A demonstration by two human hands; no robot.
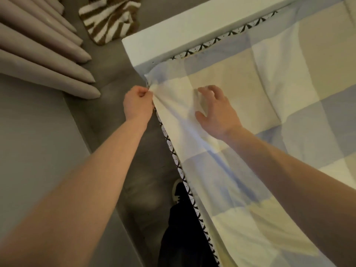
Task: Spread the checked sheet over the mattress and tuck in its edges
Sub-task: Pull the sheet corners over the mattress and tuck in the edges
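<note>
Risk first: the left hand is clenched on a pinch of the pale blue, cream and beige checked cotton sheet right at the near corner of the bed; a hard pull from here would likely drag the cloth off the far side, or bare more of the black-and-white cross-patterned mattress edge that already shows in a strip down the near side and along the white bed frame board; a fold radiates from the pinch, so tucking now would probably trap a crease under the corner.

The right hand is released, fingers spread and curved, apparently hovering over or lightly pressing the cream square just inside the corner; contact cannot be told for certain; if it lifts while the left pulls, nothing pins the sheet and the checks may skew.

Position: the sheet lies spread across the mattress, to the right of the left hand and under the right hand; its near border hangs along the side, not yet tucked; the corner sits between the two hands.

Nearby: a brown-and-white striped rug on the grey floor; a dark-trousered leg and shoe close against the hanging border; stepping on the cloth is possible.
</note>
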